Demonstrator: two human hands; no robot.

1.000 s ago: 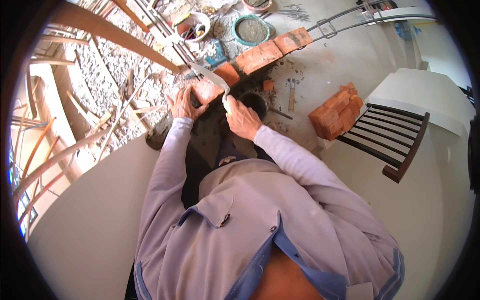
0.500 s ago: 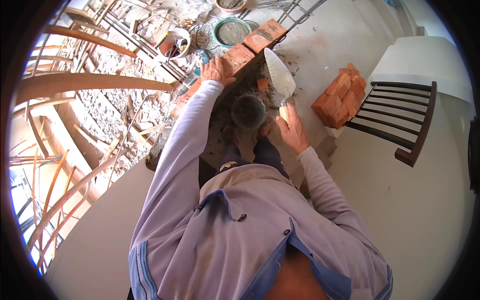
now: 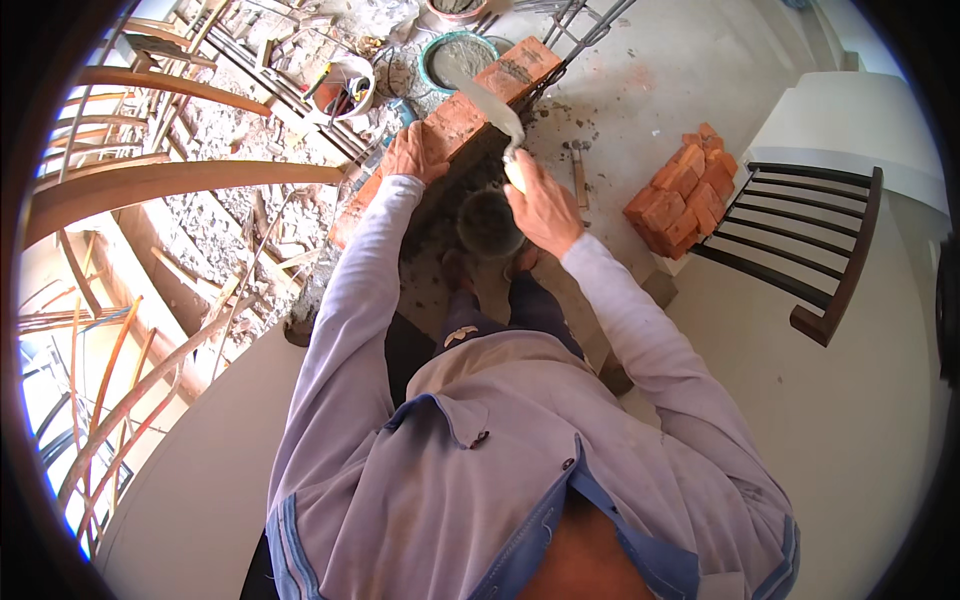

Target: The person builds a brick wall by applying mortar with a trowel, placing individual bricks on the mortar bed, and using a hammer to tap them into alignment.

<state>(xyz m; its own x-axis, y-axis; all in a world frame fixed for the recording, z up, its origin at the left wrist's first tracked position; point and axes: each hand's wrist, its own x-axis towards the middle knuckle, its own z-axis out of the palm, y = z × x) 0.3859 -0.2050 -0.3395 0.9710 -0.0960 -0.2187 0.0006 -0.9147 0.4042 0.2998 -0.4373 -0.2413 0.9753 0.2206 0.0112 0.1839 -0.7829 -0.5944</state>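
Rubble [image 3: 225,132] spreads left of the brick course [image 3: 455,124], where, from afar, I rest my flattened left hand [image 3: 414,157], presumably steadying it, while my right hand [image 3: 544,206], apart, clasps the trowel [image 3: 491,104] by its handle, angling the blade across.

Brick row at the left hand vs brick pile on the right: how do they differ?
Layout: the brick row runs end to end in a line; the brick pile is heaped in layers.
Surface: the row has grey smears toward its far end; the pile's visible faces look cleaner.
Contact: the left hand rests on the row; neither hand touches the pile.
Shared: both are orange-red bricks.
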